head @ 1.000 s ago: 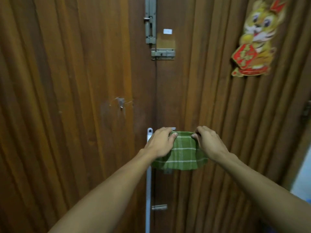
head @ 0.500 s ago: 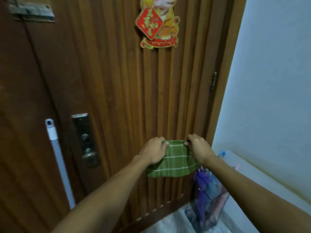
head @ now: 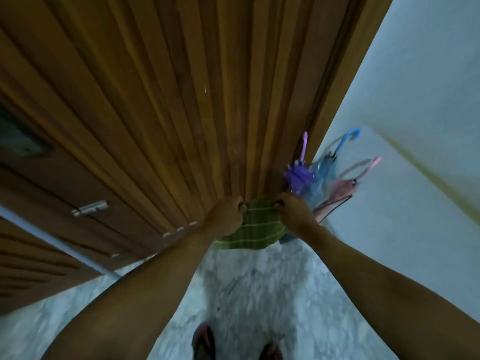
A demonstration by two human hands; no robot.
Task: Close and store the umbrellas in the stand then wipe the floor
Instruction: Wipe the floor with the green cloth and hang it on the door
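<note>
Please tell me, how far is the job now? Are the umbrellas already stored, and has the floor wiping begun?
Done, as it looks: the purple umbrella, blue umbrella and pink umbrella are closed and stand together in the corner; the stand itself is hard to make out. In hand: the left hand and right hand pinch the green cloth by its top edge, above the floor. Left: the wiping has not begun.
</note>
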